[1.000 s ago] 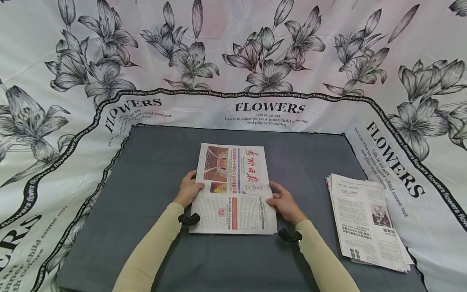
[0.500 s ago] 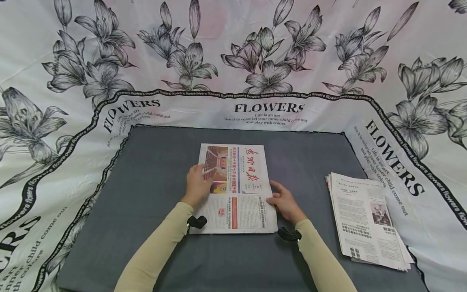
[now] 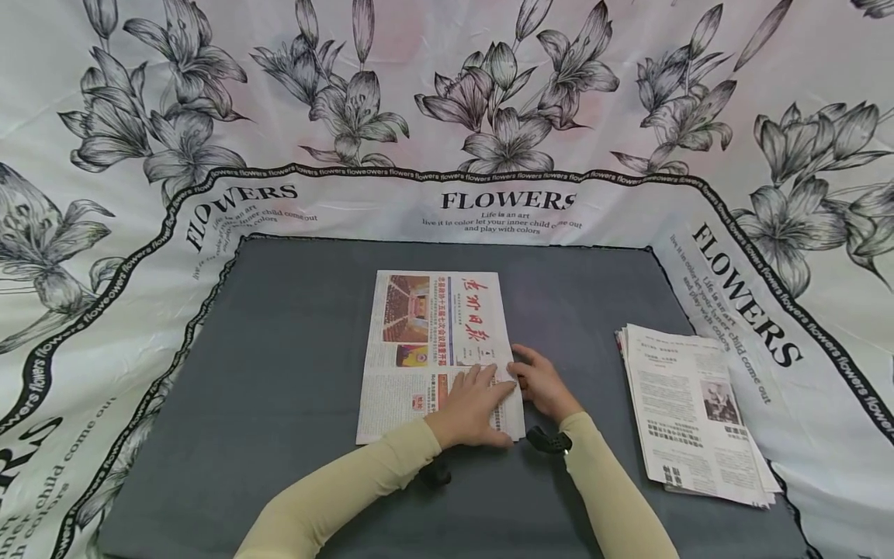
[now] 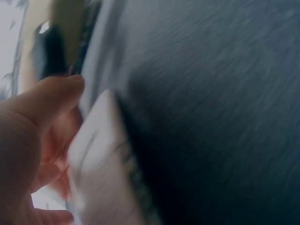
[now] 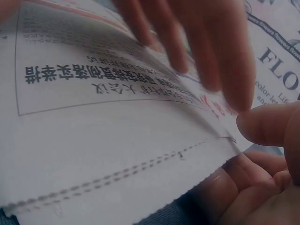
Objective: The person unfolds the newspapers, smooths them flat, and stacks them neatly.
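A folded newspaper [image 3: 398,400] with red headline characters and colour photos lies on the grey table. Over its lower right part, my left hand [image 3: 469,405] spreads its fingers close to the right edge. My right hand [image 3: 548,388] holds that edge, thumb on the upper side and curled fingers under it. In the right wrist view the left hand's fingers [image 5: 211,47] reach down from above toward the right thumb [image 5: 267,124], and the page bulges slightly. The left wrist view is blurred; the left thumb [image 4: 61,91] shows beside the newspaper's corner [image 4: 103,164].
A stack of newspapers [image 3: 687,411] lies at the table's right side, its sheets slightly uneven. The grey table top [image 3: 293,334] is bordered by a white cloth [image 3: 503,213] printed with flowers and lettering. A dark camera sits on each wrist.
My left hand has left the newspaper's left edge and swept across its face to the lower right, beside the right hand. The right hand has stayed at the right edge.
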Demonstrator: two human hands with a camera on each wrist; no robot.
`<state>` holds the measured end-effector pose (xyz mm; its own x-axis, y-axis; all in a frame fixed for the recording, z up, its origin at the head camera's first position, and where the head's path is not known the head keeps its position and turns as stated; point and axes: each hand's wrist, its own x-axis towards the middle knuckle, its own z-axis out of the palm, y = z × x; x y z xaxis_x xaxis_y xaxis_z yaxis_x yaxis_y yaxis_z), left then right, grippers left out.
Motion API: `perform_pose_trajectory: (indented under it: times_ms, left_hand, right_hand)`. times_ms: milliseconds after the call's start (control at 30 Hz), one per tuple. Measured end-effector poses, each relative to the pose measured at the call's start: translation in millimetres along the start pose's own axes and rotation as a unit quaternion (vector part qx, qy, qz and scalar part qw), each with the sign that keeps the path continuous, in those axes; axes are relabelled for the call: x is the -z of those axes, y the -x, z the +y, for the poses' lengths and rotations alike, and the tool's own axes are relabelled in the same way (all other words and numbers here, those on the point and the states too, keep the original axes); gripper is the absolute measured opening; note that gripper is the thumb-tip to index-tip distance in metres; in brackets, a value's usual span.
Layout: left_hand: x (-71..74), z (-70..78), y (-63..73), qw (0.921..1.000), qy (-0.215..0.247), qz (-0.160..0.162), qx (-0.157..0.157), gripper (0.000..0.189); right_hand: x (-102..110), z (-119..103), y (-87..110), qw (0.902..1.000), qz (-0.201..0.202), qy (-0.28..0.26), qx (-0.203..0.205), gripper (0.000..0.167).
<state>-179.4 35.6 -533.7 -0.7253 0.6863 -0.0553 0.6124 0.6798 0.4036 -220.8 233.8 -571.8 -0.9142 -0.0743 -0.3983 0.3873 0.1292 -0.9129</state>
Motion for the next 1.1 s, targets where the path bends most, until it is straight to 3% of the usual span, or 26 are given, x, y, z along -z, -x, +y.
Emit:
perform_pose_trajectory:
  times_ms: [100, 233, 400, 533, 700, 867, 1100]
  left_hand:
    - [-6.4, 6.4, 1.8, 0.9998, -0.010, -0.018, 0.008, 0.085]
    - [-10.5, 6.5, 2.2, 0.9996, -0.020, -0.007, 0.018, 0.077]
    - [-11.1, 5.3, 2.7, 0.9996, -0.025, -0.010, 0.011, 0.088]
    - [-10.1, 6.9, 3.7, 0.9991, -0.039, -0.012, -0.010, 0.090]
    - [-9.3, 8.5, 5.8, 0.9978, -0.050, -0.001, -0.043, 0.078]
    - [-5.9, 8.0, 6.4, 0.9972, -0.053, 0.007, -0.053, 0.068]
    - [0.6, -0.2, 5.1, 0.9939, -0.021, 0.040, -0.101, 0.059]
  right_hand:
    - [0, 0, -2.3, 0.9996, -0.007, -0.024, -0.010, 0.060]
    - [0, -3, -2.7, 0.9991, -0.013, -0.036, -0.015, 0.059]
    - [1, -5, -1.8, 0.9991, -0.014, -0.035, -0.016, 0.057]
    - [2, -4, -1.8, 0.9988, -0.019, -0.039, -0.020, 0.058]
    - [2, -4, -2.4, 0.9983, -0.024, -0.046, -0.026, 0.060]
    - [2, -6, -1.0, 0.9982, -0.028, -0.045, -0.027, 0.060]
    - [4, -3, 0.2, 0.9980, -0.038, -0.046, -0.019, 0.059]
